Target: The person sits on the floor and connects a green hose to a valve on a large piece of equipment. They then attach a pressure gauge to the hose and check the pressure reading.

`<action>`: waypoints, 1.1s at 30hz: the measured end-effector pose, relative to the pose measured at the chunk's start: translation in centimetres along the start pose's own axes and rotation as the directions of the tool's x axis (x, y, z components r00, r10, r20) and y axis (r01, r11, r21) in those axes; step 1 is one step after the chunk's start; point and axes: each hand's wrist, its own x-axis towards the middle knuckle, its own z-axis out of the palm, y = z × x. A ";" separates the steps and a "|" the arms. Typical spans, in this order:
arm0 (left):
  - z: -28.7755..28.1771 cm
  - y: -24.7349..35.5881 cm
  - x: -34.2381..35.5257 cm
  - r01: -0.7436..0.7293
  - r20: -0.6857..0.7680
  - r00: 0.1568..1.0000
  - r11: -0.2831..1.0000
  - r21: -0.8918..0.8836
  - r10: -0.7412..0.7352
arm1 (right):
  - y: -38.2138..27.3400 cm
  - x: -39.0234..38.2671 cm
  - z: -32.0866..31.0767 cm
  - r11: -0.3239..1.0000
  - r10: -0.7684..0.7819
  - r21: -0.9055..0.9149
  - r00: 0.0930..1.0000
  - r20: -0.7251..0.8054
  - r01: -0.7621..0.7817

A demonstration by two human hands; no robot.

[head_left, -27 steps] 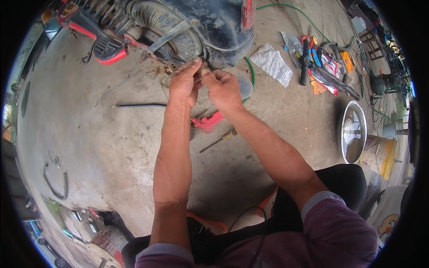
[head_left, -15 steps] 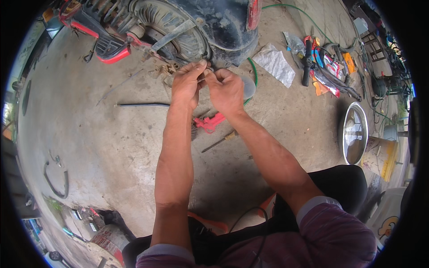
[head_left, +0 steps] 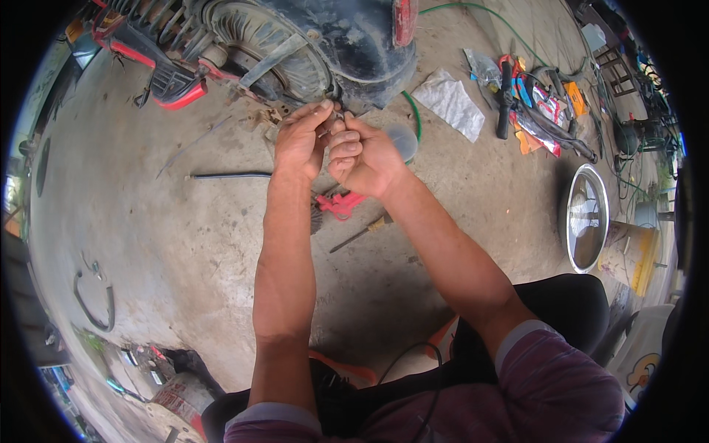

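My left hand (head_left: 299,140) and my right hand (head_left: 363,156) are pressed together just below the motorcycle's rear wheel hub (head_left: 269,44). Both pinch a small metal part (head_left: 331,125) between their fingertips; most of it is hidden by my fingers. The part sits close to the black fender (head_left: 354,44) at the wheel's lower edge. Red-handled pliers (head_left: 340,204) lie on the concrete floor (head_left: 185,244) right under my hands, and a screwdriver with a wooden handle (head_left: 362,233) lies beside them.
A thin black rod (head_left: 229,175) lies left of my hands. A white cloth (head_left: 449,103) and a heap of tools (head_left: 532,103) are at upper right. A metal wheel rim (head_left: 587,218) and a yellow bucket (head_left: 631,251) stand right. A curved hose piece (head_left: 92,303) lies far left.
Both hands stay together on the small part at the hub, with the fingers shifting slightly. The view has tilted up, so more of the wheel shows.
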 end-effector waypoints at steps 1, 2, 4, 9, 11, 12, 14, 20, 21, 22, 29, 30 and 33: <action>0.4 0.0 -0.2 -0.001 -0.026 1.000 1.000 0.005 0.001 | 0.0 0.2 -0.3 0.998 -0.005 0.060 1.000 0.023 0.003; 0.6 -0.1 -0.3 -0.001 -0.052 0.999 1.000 0.010 0.002 | -0.1 0.3 -0.6 0.993 -0.011 0.121 0.999 0.045 0.005; 0.3 -0.1 -0.1 0.017 -0.051 0.998 0.998 -0.056 -0.020 | 0.0 0.4 -0.6 0.990 0.003 0.139 0.998 0.070 -0.013; 0.1 -0.1 0.0 -0.010 -0.007 1.000 0.998 -0.058 0.010 | 0.5 0.3 0.6 0.992 -0.037 0.123 0.999 -0.010 0.038; 0.2 -0.2 0.1 -0.015 -0.017 1.000 0.997 -0.073 0.013 | 0.6 0.4 0.6 0.992 -0.058 0.116 0.998 -0.009 0.059; 0.3 -0.3 0.1 -0.011 0.002 1.000 0.996 -0.088 0.011 | 0.7 0.3 0.7 0.991 -0.065 0.116 0.998 -0.007 0.065; 0.4 -0.3 0.0 -0.004 0.040 0.999 0.993 -0.119 0.009 | 1.0 0.1 1.2 0.990 -0.078 0.116 0.997 -0.005 0.078; -1.2 0.4 0.4 0.147 0.210 0.971 0.978 -0.148 -0.114 | 1.8 0.6 2.4 0.967 -0.188 -0.180 0.982 -0.028 0.180; -1.1 0.5 0.3 0.157 0.211 0.969 0.977 -0.144 -0.125 | 1.5 0.6 2.2 0.967 -0.165 -0.203 0.986 -0.031 0.156; -0.8 0.3 0.2 0.143 0.160 0.980 0.981 -0.132 -0.121 | 0.9 0.5 1.8 0.965 -0.143 -0.227 0.989 -0.035 0.131; -0.2 -0.2 0.3 0.055 0.013 0.998 0.997 -0.062 -0.054 | 0.1 0.3 1.8 0.811 -0.315 -0.566 0.927 -0.205 0.150; -0.1 -0.2 0.3 0.049 0.003 0.999 0.997 -0.053 -0.049 | 0.3 0.3 1.8 0.717 -0.386 -0.674 0.905 -0.175 0.175; -0.6 -0.3 0.6 0.068 0.074 0.995 0.993 -0.092 -0.062 | 0.8 0.7 1.2 0.355 -0.596 -0.909 0.802 -0.038 0.220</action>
